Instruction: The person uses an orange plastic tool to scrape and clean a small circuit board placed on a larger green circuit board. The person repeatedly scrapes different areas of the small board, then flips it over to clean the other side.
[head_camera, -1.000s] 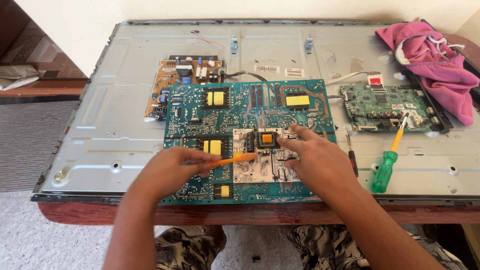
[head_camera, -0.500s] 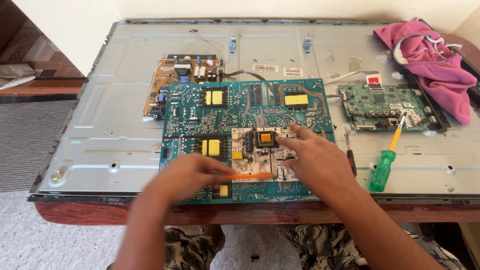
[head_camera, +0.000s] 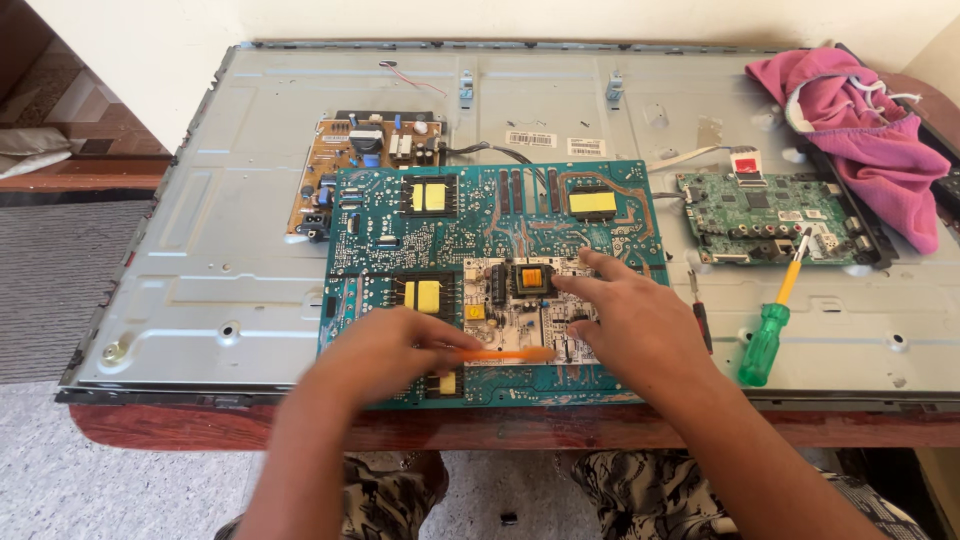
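Two hands rest on the teal circuit board (head_camera: 500, 240) near the metal panel's (head_camera: 180, 250) front edge: the left hand (head_camera: 385, 350) pinches an orange tool (head_camera: 505, 354), the right hand (head_camera: 635, 325) presses flat, fingers spread. Farther right lies a green screwdriver (head_camera: 765, 342); a pink cloth (head_camera: 860, 140) fills the far right corner.

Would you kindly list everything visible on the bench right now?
Metal back panel: one, grey, covering the table.
Large circuit board: one, teal, centre, under both hands.
Brown circuit board: one, behind it, left.
Green circuit board: one, right.
Screwdriver: one, green handle, right of the hands.
Cloth: one, pink, far right corner.
Orange tool: one, thin, in the left hand's grip.
Left hand: holding the orange tool.
Right hand: resting on the teal board.
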